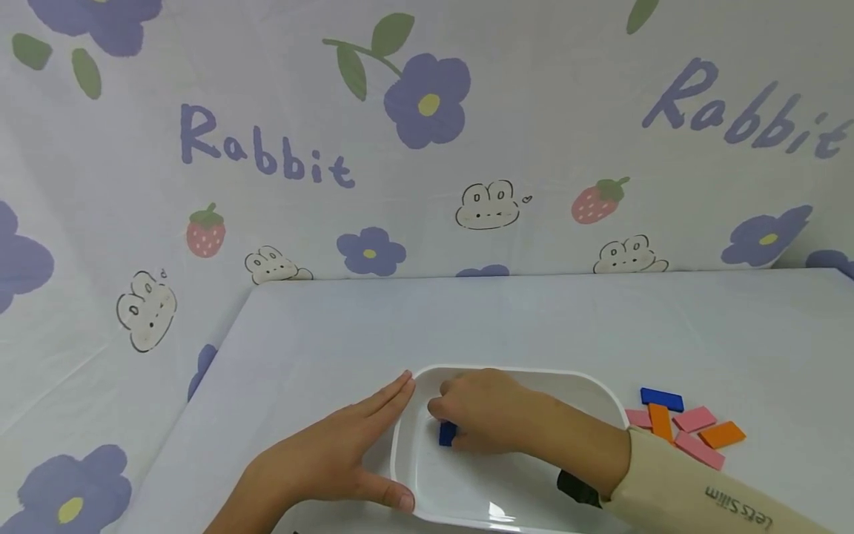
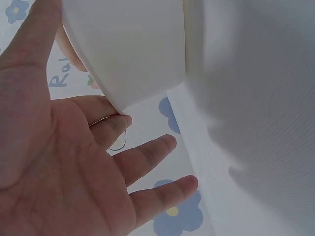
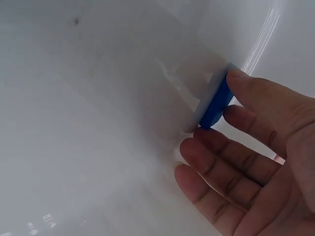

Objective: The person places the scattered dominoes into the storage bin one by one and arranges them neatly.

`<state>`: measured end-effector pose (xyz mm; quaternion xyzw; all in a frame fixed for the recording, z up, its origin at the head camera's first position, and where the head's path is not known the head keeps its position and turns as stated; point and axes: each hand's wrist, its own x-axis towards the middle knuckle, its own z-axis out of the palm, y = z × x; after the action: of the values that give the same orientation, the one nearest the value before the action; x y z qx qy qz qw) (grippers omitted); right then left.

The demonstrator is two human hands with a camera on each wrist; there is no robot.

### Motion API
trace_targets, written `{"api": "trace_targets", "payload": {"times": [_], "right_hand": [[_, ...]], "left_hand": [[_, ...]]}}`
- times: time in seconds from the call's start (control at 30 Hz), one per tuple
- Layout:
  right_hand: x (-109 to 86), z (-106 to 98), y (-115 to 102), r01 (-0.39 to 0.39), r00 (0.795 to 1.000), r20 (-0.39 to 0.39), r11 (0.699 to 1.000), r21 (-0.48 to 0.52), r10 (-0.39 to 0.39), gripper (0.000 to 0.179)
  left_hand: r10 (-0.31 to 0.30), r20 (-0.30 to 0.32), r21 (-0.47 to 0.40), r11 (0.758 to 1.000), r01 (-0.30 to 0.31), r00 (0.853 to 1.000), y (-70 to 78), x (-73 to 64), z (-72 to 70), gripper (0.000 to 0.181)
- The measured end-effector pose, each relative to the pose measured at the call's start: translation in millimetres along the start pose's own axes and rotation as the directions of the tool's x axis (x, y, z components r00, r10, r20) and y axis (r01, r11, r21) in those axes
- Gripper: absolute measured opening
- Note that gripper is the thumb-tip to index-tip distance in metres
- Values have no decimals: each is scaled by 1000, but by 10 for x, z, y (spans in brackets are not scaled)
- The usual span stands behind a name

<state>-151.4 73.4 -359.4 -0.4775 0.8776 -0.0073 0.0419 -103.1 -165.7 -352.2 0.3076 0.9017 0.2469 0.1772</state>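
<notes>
A white tray (image 1: pixel 507 489) with rounded corners stands at the front of the table. My left hand (image 1: pixel 327 454) is at its left side, fingers straight and thumb spread, fingertips right at the rim. In the left wrist view, that palm (image 2: pixel 64 162) shows beside the outer wall of the tray (image 2: pixel 133 49). Inside the tray, my right hand (image 1: pixel 490 411) pinches a small blue rectangular block (image 1: pixel 447 434) between thumb and fingers. The right wrist view shows the blue block (image 3: pixel 215 105) held on edge, close over the glossy tray floor.
Right of the tray lies a loose, partly overlapping group of flat blocks: a blue one (image 1: pixel 662 399), orange ones (image 1: pixel 722 434) and pink ones (image 1: pixel 699 449). My right forearm reaches across the tray's right rim. A printed cloth (image 1: pixel 534 111) hangs behind the white table (image 1: pixel 467 319).
</notes>
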Motion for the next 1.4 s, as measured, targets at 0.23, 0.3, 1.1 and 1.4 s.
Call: {"api": "trace_targets", "payload": {"times": [0.23,0.3,1.1,1.4], "right_hand": [[40,11,-1,-7,1000,5,1000,25,7,20],[47,6,1,-11,1000,7,1000,29,11,20],[107,63,10,25,999,-26,999,29,-24,21],[107,65,28,20,1000,-11,989,149,-19,23]], "left_hand": [[5,3,12,1000,-5,1000,-2,2,3,120],[6,0,15,1000,-6,1000,0,3,0,121],[4,7,-2,1000,-4,1000,-25,7,6,120],[1,7,-2,1000,-1,1000,-31,10,8,119]]}}
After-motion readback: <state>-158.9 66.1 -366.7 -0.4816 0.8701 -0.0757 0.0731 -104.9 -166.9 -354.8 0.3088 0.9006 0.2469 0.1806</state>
